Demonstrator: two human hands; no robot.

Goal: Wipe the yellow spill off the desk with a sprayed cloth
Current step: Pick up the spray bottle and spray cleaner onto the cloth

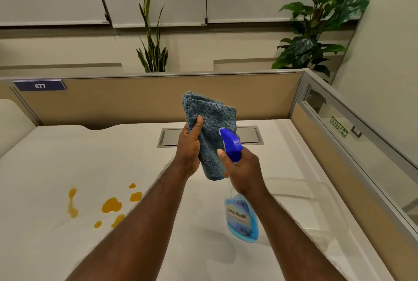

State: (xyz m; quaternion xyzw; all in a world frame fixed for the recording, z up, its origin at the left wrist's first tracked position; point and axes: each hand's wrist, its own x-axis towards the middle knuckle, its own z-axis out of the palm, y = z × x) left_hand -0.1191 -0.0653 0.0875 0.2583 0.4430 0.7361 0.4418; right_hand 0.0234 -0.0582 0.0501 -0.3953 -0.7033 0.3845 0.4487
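My left hand [188, 149] holds a folded grey-blue cloth [211, 126] upright above the middle of the white desk [67, 156]. My right hand [243, 172] grips the neck of a spray bottle [242, 219] of blue liquid, lifted off the desk. Its blue nozzle [230, 142] points at the cloth from close by. The yellow spill [110, 205] lies as several drops and streaks on the desk at the lower left, partly hidden by my left forearm.
A clear plastic tray [321, 203] sits on the desk at the right. A metal cable hatch [172, 137] is set into the desk behind the cloth. Beige partitions [135, 99] close the back and right sides, with plants behind them.
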